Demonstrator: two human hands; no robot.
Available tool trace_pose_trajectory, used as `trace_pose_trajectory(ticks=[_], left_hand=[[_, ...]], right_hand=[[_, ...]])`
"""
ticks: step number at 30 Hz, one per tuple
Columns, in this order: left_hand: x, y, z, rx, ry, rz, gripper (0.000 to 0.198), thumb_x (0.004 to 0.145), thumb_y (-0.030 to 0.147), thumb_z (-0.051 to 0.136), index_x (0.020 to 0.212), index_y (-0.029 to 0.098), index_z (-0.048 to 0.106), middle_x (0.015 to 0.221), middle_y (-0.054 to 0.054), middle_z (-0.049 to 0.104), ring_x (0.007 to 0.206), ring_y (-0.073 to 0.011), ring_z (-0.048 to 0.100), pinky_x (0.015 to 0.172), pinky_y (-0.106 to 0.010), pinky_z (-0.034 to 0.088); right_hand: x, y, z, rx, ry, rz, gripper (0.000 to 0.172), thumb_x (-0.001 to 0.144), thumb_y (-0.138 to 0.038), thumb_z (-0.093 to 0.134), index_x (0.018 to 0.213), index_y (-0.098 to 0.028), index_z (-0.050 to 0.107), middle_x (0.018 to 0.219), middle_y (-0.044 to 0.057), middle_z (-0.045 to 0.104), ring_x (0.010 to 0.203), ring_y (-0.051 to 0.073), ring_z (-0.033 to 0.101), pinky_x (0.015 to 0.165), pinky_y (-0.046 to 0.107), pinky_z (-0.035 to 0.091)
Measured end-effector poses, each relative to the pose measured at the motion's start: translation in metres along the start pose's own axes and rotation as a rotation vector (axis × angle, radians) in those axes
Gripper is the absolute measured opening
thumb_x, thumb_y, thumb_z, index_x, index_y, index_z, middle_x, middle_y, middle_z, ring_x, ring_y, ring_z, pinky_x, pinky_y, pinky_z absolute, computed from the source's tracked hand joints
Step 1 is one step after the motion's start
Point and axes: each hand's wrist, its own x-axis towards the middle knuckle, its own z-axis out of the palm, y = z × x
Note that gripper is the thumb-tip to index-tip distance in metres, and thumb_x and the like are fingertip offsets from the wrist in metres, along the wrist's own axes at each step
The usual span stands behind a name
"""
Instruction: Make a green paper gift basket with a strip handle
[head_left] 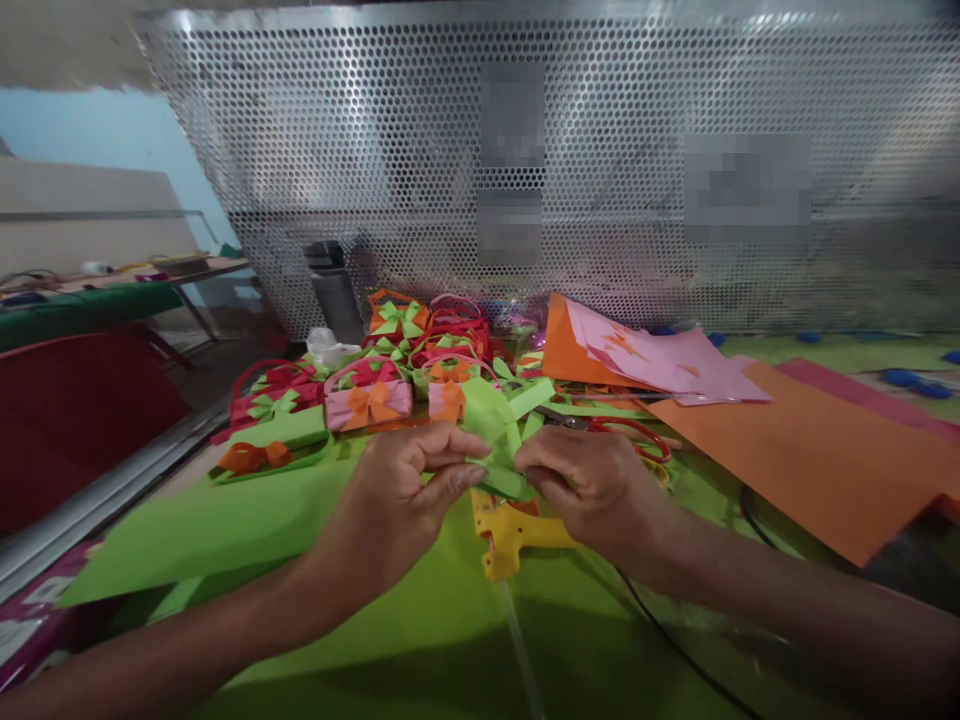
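Between my two hands is a folded piece of light green foam sheet (491,415). My left hand (405,490) pinches its left edge between thumb and fingers. On the other side, my right hand (600,480) is closed on its right edge, the fingers curled. Just below the piece lies a yellow glue gun (506,535) with a clear glue stick (521,640) poking out toward me. Red-handled scissors (637,432) lie past my right hand, partly covered. My fingers hide part of the folded piece.
Small foam baskets with bows (369,400) crowd the back left, near a dark bottle (334,290). Pink sheets (675,365) and an orange sheet (810,450) lie right. A green sheet (217,520) lies left; a black cord (675,645) crosses the table. A perforated metal panel (615,110) stands behind.
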Motion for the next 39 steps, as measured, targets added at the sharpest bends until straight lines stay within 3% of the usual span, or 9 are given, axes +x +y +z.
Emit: trace_pose_trajectory(ticks=[5,8,10,13,22,27,33,39], left_hand=[[-0.001,-0.001,0.001,-0.055,-0.005,-0.024,0.009,0.075,0.020,0.058,0.082,0.018,0.064,0.072,0.001,0.071,0.065,-0.0132,0.065,0.058,-0.020,0.051],[-0.002,-0.002,0.001,-0.040,-0.004,-0.024,0.010,0.076,0.022,0.057,0.082,0.018,0.064,0.074,0.001,0.071,0.068,-0.0143,0.066,0.060,-0.021,0.051],[-0.002,-0.002,0.002,-0.038,-0.013,-0.022,0.010,0.077,0.022,0.056,0.083,0.019,0.063,0.074,0.001,0.071,0.069,-0.0148,0.066,0.061,-0.022,0.050],[-0.001,-0.001,0.003,-0.044,-0.024,0.001,0.009,0.077,0.018,0.055,0.082,0.019,0.063,0.073,0.002,0.070,0.066,-0.0134,0.066,0.058,-0.021,0.049],[-0.005,-0.003,0.008,0.078,0.013,0.110,0.011,0.077,0.016,0.054,0.081,0.018,0.065,0.069,0.002,0.070,0.062,-0.0118,0.063,0.057,-0.021,0.046],[-0.006,-0.003,0.009,0.057,-0.007,0.109,0.014,0.077,0.013,0.053,0.081,0.017,0.066,0.071,0.001,0.070,0.063,-0.0117,0.063,0.058,-0.020,0.047],[-0.006,-0.003,0.011,0.002,-0.031,0.071,0.019,0.076,0.011,0.053,0.089,0.017,0.065,0.078,0.000,0.072,0.068,-0.0127,0.066,0.062,-0.020,0.050],[-0.004,-0.007,0.008,0.201,-0.044,0.151,0.016,0.076,0.015,0.055,0.078,0.021,0.069,0.071,0.001,0.071,0.064,-0.0136,0.064,0.060,-0.023,0.046]], right_hand=[[0.002,-0.006,-0.006,0.052,-0.056,0.072,0.020,0.074,-0.002,0.043,0.071,-0.017,0.056,0.062,-0.002,0.054,0.056,0.008,0.046,0.053,0.021,0.032],[0.003,-0.011,-0.008,0.106,-0.084,0.168,0.007,0.077,-0.014,0.052,0.076,-0.018,0.058,0.069,-0.001,0.060,0.061,0.011,0.052,0.056,0.022,0.036],[0.002,-0.012,-0.006,0.124,-0.059,0.218,0.003,0.074,-0.018,0.061,0.075,-0.019,0.059,0.070,-0.001,0.062,0.063,0.011,0.054,0.058,0.023,0.038],[0.001,-0.011,0.000,0.112,0.001,0.258,0.008,0.070,-0.011,0.064,0.070,-0.018,0.059,0.067,-0.003,0.062,0.061,0.010,0.055,0.057,0.021,0.038],[-0.001,-0.009,0.006,0.086,-0.002,0.207,0.015,0.069,-0.001,0.057,0.065,-0.016,0.059,0.062,-0.002,0.059,0.057,0.010,0.052,0.054,0.021,0.036],[-0.002,-0.008,0.008,0.011,-0.023,0.154,0.016,0.072,-0.002,0.053,0.063,-0.015,0.054,0.060,-0.002,0.052,0.056,0.010,0.047,0.053,0.022,0.031],[-0.007,-0.006,0.012,-0.042,-0.092,0.205,0.015,0.074,-0.006,0.047,0.064,-0.018,0.047,0.062,-0.001,0.051,0.057,0.012,0.045,0.053,0.024,0.030],[-0.012,-0.003,0.017,-0.074,-0.113,0.200,0.015,0.079,-0.008,0.041,0.068,-0.018,0.046,0.065,0.001,0.051,0.059,0.013,0.046,0.055,0.025,0.031]])
